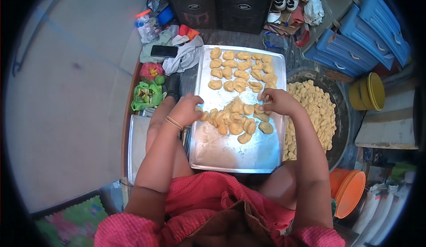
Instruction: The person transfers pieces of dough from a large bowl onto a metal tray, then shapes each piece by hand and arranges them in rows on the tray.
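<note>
L hand [188,109] curled over dough pieces [233,118] at left edge of metal tray [230,160], grip can't tell; R hand [276,101] pinches a dough piece [262,108] mid-tray, so crowded soft pcs may stick/squash if pressed.

1 head camera looks steeply down, close over the tray [230,156].

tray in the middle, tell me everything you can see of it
The tray is a rectangular sheet of shiny metal with a low raised rim, its surface dusted white. It lies flat in front of the person. Pale yellow dough pieces sit in rows at its far end and in a heap mid-tray. The left hand and right hand touch that heap.
</note>
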The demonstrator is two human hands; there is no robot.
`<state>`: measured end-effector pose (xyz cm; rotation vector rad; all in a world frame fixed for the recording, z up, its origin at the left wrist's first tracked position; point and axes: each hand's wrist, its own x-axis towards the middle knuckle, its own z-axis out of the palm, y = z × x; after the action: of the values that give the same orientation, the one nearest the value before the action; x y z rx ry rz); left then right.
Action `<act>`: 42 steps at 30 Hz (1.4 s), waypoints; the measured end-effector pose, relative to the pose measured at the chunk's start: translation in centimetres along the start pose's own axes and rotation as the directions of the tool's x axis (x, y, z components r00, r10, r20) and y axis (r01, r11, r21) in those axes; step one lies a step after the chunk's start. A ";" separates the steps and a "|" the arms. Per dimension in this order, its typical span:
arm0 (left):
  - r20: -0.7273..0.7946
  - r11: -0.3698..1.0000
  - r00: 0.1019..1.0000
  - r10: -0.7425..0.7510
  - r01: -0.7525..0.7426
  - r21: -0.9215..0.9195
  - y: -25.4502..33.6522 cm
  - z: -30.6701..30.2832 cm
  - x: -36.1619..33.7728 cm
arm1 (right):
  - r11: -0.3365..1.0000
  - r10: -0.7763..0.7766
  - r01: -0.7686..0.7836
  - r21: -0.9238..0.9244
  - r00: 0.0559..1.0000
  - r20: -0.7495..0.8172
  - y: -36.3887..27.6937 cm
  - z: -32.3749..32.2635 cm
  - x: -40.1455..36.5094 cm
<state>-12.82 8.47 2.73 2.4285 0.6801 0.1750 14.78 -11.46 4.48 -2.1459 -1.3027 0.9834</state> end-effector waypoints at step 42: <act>-0.215 0.965 0.942 0.258 -0.241 0.100 1.8 2.4 3.6 | 0.848 -0.210 0.215 0.484 0.976 -0.067 -6.5 7.6 1.0</act>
<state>-8.28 7.86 1.69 2.5846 0.4777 0.5460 5.58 -7.55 3.59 -1.5835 -1.1072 1.0680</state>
